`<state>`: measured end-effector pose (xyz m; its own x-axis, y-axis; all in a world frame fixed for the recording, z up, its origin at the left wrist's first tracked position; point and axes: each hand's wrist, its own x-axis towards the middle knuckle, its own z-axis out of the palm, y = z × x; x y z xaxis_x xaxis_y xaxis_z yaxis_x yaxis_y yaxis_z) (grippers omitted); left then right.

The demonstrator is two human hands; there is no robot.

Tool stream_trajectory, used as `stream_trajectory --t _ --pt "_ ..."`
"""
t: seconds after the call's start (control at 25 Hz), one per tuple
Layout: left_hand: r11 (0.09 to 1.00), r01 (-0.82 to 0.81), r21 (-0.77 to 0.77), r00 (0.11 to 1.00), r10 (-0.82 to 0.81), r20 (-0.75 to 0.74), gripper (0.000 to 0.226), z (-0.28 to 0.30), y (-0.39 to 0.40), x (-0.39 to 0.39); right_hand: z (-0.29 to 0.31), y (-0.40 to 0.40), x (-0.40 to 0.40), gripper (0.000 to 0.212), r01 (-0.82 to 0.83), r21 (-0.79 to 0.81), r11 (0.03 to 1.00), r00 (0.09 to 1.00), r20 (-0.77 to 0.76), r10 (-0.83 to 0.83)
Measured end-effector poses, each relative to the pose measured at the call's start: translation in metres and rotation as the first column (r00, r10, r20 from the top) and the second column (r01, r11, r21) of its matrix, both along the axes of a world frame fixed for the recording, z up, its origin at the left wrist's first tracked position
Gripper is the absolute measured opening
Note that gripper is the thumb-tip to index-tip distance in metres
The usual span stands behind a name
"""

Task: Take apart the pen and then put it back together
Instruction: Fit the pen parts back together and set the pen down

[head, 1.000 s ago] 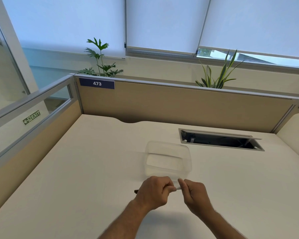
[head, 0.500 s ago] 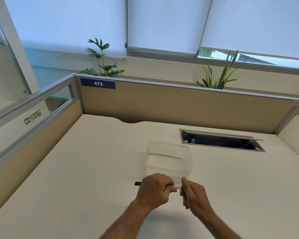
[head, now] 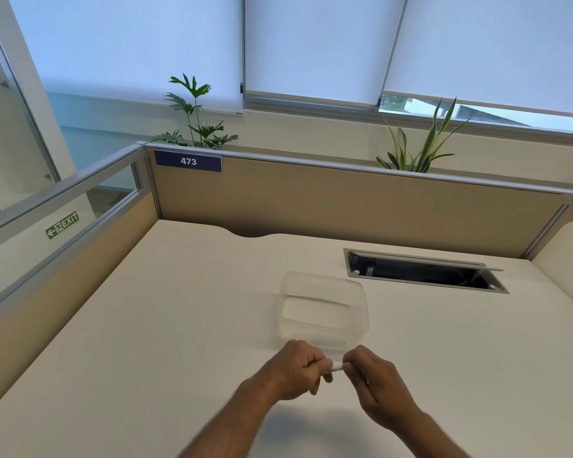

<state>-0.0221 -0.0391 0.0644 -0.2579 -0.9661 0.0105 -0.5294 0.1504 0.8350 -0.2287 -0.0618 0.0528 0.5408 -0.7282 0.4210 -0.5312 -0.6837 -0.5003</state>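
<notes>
While the left hand (head: 296, 368) is fisting round the pen (head: 336, 367), its long axis is running sideways, and the right hand (head: 374, 381) is pinching the exposed pale end just before the clear container (head: 323, 285).

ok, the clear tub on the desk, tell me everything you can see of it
The tub is a clear, colourless plastic box, rectangular with rounded corners, no lid on it. It sits upright on the white desk, left of the open cable hatch, just beyond both hands. Nothing shows inside. Its near edge is partly hidden behind the left hand and right hand; contact cannot be told.
</notes>
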Motion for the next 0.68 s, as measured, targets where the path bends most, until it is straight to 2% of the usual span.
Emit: stream_trajectory --t 0.2,0.36,0.48,0.68 --pt "0.960 0.155 0.232 0.981 -0.121 -0.154 0.039 0.005 0.004 0.006 0.005 0.002 0.002 0.027 -0.050 -0.147 0.988 0.998 -0.032 0.046" --pt "0.894 0.239 0.378 0.965 -0.175 -0.196 0.041 0.009 0.003 0.010 0.004 0.008 0.007 0.029 -0.094 -0.149 0.984 0.995 0.000 0.095" --pt "0.906 0.228 0.357 0.969 -0.174 -0.177 0.040 0.010 0.001 0.011 0.003 0.010 0.012 0.033 -0.051 -0.091 0.995 0.997 0.047 0.056" --pt "0.988 0.081 0.128 0.995 -0.072 -0.074 0.020 0.009 -0.002 0.008 0.000 0.008 0.018 0.041 0.074 0.122 0.990 0.983 0.157 -0.093"
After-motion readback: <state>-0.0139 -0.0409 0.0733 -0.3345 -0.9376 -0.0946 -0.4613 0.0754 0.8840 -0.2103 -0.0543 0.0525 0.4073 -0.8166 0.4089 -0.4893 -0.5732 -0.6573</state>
